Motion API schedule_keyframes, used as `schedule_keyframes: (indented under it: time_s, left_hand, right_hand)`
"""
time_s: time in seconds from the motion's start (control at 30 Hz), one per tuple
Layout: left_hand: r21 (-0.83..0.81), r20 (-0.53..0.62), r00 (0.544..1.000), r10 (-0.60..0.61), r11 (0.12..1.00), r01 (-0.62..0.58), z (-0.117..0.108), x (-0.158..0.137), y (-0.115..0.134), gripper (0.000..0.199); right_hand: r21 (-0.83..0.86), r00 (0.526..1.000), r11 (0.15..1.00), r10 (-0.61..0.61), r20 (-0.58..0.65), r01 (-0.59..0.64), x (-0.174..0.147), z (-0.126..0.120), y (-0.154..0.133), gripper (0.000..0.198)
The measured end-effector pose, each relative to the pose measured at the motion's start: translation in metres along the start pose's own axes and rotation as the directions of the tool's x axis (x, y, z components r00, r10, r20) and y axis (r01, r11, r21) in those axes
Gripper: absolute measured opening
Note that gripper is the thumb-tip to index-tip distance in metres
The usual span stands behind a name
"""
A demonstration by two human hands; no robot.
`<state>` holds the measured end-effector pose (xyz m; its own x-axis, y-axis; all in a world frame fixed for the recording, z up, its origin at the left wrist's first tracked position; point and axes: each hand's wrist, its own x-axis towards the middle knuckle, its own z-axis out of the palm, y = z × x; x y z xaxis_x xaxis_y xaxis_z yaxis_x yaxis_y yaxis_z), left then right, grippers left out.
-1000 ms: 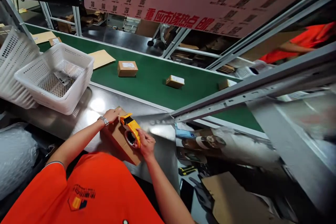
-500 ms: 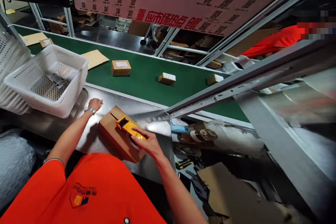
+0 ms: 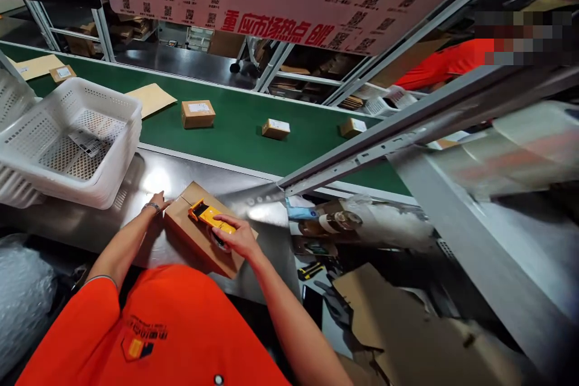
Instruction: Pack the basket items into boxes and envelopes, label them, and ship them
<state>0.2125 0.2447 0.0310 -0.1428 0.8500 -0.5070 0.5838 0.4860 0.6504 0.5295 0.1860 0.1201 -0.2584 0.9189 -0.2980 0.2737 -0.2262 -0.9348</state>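
A brown cardboard box (image 3: 205, 250) lies at a slant on the metal worktable (image 3: 266, 235) in front of me. My right hand (image 3: 240, 237) grips a yellow tape dispenser (image 3: 210, 217) and holds it over the top of the box. Whether the dispenser touches the cardboard, I cannot tell. My left hand (image 3: 157, 201), with a metal watch (image 3: 151, 207) on its wrist, is at the box's far left corner. Its fingers reach out towards that corner, and nothing shows in them.
Behind the worktable runs a green conveyor belt (image 3: 235, 126) carrying small parcels (image 3: 198, 114) and flat envelopes. White plastic baskets (image 3: 115, 175) stand stacked at the left. A metal post (image 3: 344, 163) slants across the right. Bubble wrap (image 3: 22, 307) lies at the lower left, cardboard sheets (image 3: 398, 325) at the lower right.
My left hand has come down to the box's far left corner, and its curled fingers have stretched out. The right hand keeps the tape dispenser over the box. The whole view has shifted slightly.
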Motion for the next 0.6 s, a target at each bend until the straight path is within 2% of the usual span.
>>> schedule_keyframes:
  time_s: [0.13,0.2,0.27,0.33,0.4,0.47,0.53,0.6]
  left_hand:
    - [0.000,0.088,0.995,0.054,0.999,-0.054,-0.001,-0.001,0.015,0.069]
    - [0.077,0.135,0.987,0.089,0.992,-0.100,0.003,-0.005,0.025,0.067]
    - [0.183,0.133,0.984,0.118,0.973,-0.141,0.006,-0.010,0.032,0.065]
    - [0.246,0.138,0.981,0.134,0.955,-0.165,0.004,-0.013,0.036,0.063]
    - [0.274,0.150,0.979,0.137,0.946,-0.174,0.001,-0.015,0.037,0.062]
    - [0.292,0.161,0.977,0.142,0.938,-0.185,-0.003,-0.015,0.037,0.062]
    - [0.310,0.161,0.975,0.151,0.930,-0.195,-0.004,-0.016,0.037,0.063]
    - [0.325,0.155,0.976,0.153,0.925,-0.196,-0.006,-0.017,0.039,0.062]
  right_hand:
    - [-0.004,1.000,1.000,-0.004,0.010,0.004,0.002,0.005,-0.005,0.060]
    - [-0.006,1.000,1.000,-0.006,0.018,0.007,0.002,0.006,-0.013,0.060]
    - [-0.022,0.999,1.000,0.006,0.041,-0.005,-0.003,-0.002,-0.021,0.060]
    - [-0.048,0.996,0.997,0.055,0.067,-0.052,-0.021,-0.025,-0.022,0.061]
    - [-0.076,0.987,0.986,0.151,0.057,-0.146,-0.055,-0.064,-0.014,0.064]
    - [-0.115,0.964,0.957,0.266,-0.012,-0.266,-0.098,-0.109,0.003,0.061]
    - [-0.199,0.920,0.898,0.381,-0.093,-0.392,-0.135,-0.146,0.022,0.052]
    - [-0.297,0.893,0.842,0.428,-0.139,-0.450,-0.151,-0.164,0.039,0.045]
